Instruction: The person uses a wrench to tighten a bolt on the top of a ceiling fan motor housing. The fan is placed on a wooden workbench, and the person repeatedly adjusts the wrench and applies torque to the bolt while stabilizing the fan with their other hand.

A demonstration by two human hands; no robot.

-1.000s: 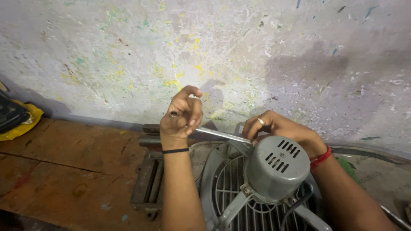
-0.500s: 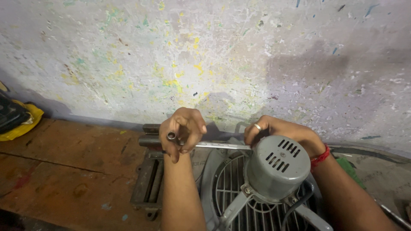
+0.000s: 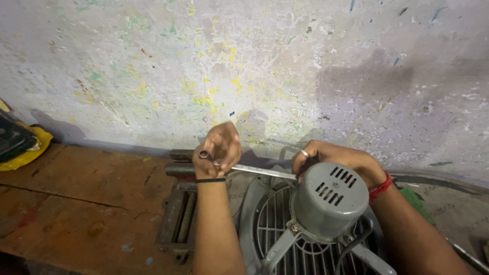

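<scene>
A grey fan motor housing (image 3: 330, 199) with vent slots sits on a grey wire fan guard (image 3: 285, 239) in front of me. My left hand (image 3: 220, 150) is closed around the ring end of a long silver spanner (image 3: 260, 171), which runs right towards the motor. My right hand (image 3: 336, 158) rests over the far side of the motor housing, fingers curled at the spanner's other end; what it grips there is hidden. A ring shows on one finger and a red band on the wrist.
A paint-splattered wall (image 3: 265, 66) stands close behind. A dark metal frame (image 3: 178, 224) lies on the reddish wooden bench (image 3: 76, 203) at left. A yellow and black object (image 3: 18, 145) sits at the far left edge. A green thing (image 3: 415, 201) lies at right.
My left hand has dropped from a raised position, swinging the spanner's handle end down until the tool lies nearly level. The right hand and the motor have stayed put.
</scene>
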